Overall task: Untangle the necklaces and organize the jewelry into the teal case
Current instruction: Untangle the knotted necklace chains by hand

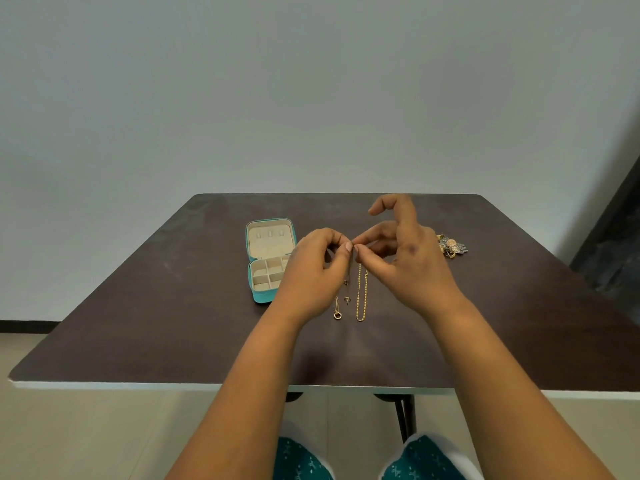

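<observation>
Necklaces: a gold chain hangs in a long narrow loop from my fingertips, its bottom reaching the table nearer my body than my hands. Just to its left hangs a finer chain with a ring pendant at the bottom and two small dark charms higher up. The strands meet at the top, where my fingers hold them; whether they are knotted there I cannot tell.

Left hand: my left hand is raised above the table, thumb and forefinger pinched on the top of the chains, the other fingers curled.

Right hand: my right hand meets the left fingertip to fingertip, thumb and forefinger pinching the same spot; the remaining fingers are lifted and spread above.

Table: a dark brown table with a pale front edge lies under both hands.

Brooch cluster: a glittering gold and grey jewelry piece lies on the table just beyond my right hand, partly hidden by it.

Teal case: the teal case lies open just left of my left hand, which covers its right edge. The beige lid interior shows three small tabs; the base is split into beige compartments, and those I can see hold nothing.
</observation>
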